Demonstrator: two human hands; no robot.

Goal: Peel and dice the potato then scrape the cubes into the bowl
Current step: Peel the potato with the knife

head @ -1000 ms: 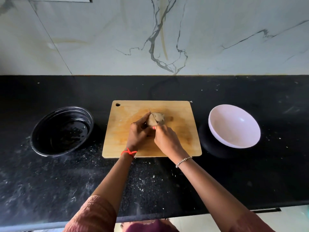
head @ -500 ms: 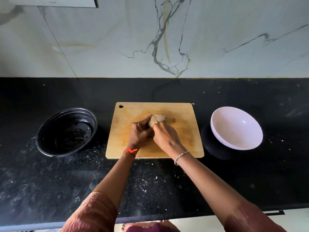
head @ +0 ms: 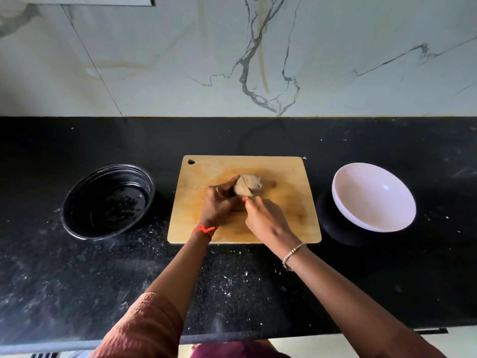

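The potato (head: 251,183), probably hard and roll-prone, is gripped at its left side by the left hand (head: 219,202) mid cutting board (head: 291,210), while what looks like a thin blade (head: 242,182) is pinched in the right hand (head: 265,218).

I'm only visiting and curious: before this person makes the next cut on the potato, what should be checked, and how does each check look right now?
1. Potato held steady: the left hand grips it on the board. Ok.
2. Knife under control: the right hand has it in its grip, blade against the potato. Ok.
3. Left hand away from the blade: it sits right beside it, and any gap is too small to judge. Cannot tell.
4. Peel off: the side in view looks brown-skinned. Not ok.
5. White bowl ready: empty, right of the board. Ok.
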